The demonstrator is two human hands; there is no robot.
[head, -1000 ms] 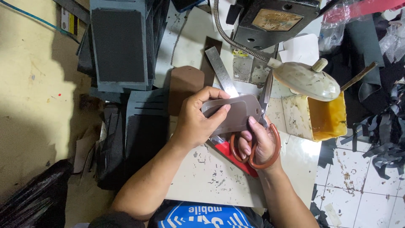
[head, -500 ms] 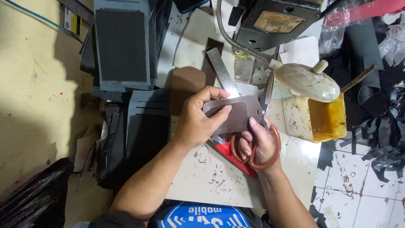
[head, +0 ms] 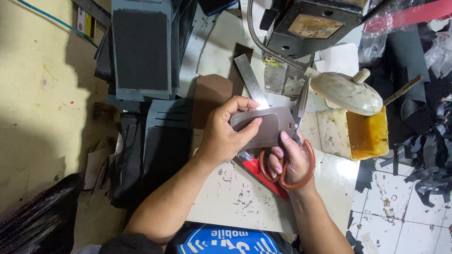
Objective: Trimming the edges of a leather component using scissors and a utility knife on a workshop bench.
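My left hand (head: 225,130) grips a rounded brown leather piece (head: 269,126) with a lighter patch on it, thumb on top and fingers curled behind. My right hand (head: 288,160) has its fingers through the orange handles of a pair of scissors (head: 297,155). The scissor blades run up along the right edge of the leather piece. Both hands hover over a stained white worktable (head: 235,197). A red flat piece (head: 263,175) lies under the right hand.
A steel ruler (head: 249,80) and more brown leather (head: 209,96) lie behind the hands. To the right stands a yellow glue tub (head: 362,134) with a cream lid (head: 346,91). A dark machine (head: 310,26) sits at the back. Grey padded boards (head: 141,51) are stacked left. Black scraps (head: 423,155) litter the floor.
None of note: both hands hold the same pose on the leather piece and scissors; only the camera view shifts slightly.
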